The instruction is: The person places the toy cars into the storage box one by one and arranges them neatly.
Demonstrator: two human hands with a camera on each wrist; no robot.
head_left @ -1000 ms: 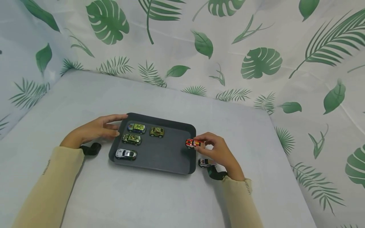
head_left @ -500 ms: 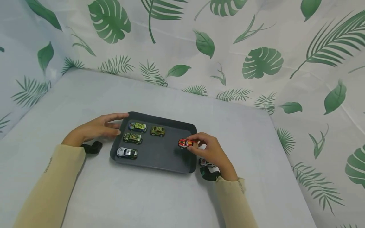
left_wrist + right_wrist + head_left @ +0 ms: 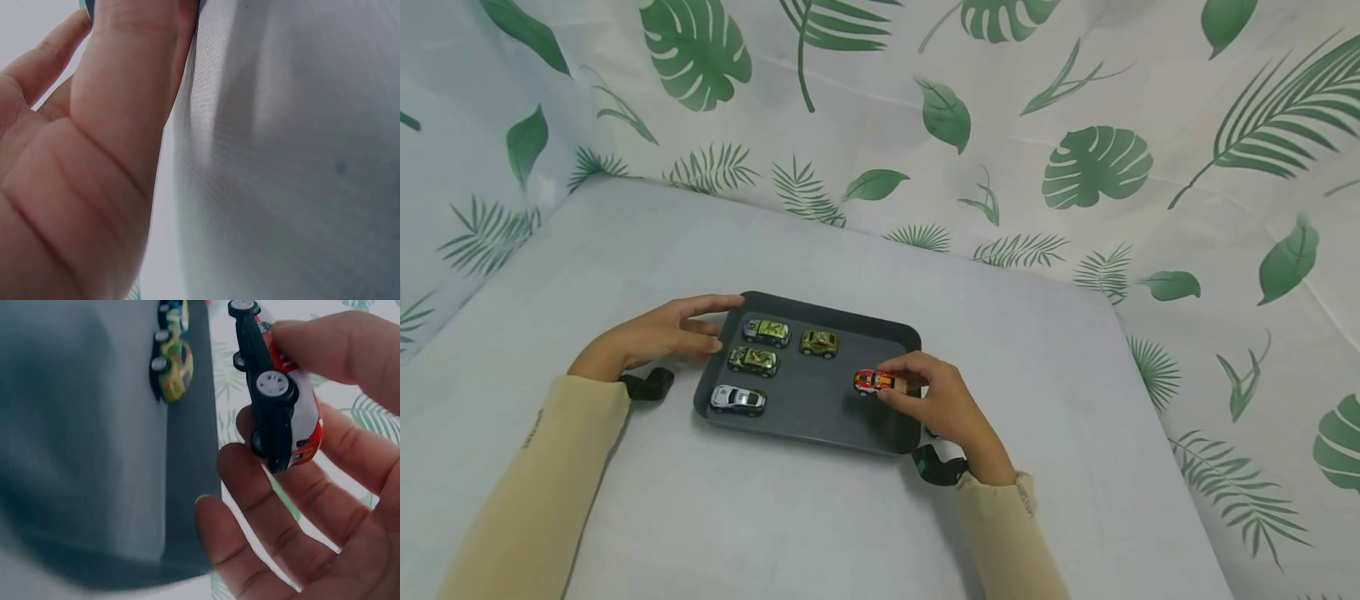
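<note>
My right hand (image 3: 940,398) pinches a red toy car (image 3: 874,382) between thumb and fingers, above the right half of a dark grey tray (image 3: 820,431). In the right wrist view the red car (image 3: 284,406) is tilted, showing its black underside and wheels. My left hand (image 3: 658,333) touches the tray's left rim with extended fingers. Inside the tray stand a yellow-and-blue toy car (image 3: 766,332), a camouflage toy car (image 3: 753,361) and a silver toy car (image 3: 738,400) along the left. A green-gold toy car (image 3: 818,343) is right of the top one.
A white cloth (image 3: 760,517) covers the table. Partly hidden under my right wrist, another toy car lies just outside the tray's right edge. A leaf-printed curtain (image 3: 865,108) stands behind the table.
My right hand has carried the red car leftward, from the tray's right rim to above its interior. My left hand has stayed at the left rim.
</note>
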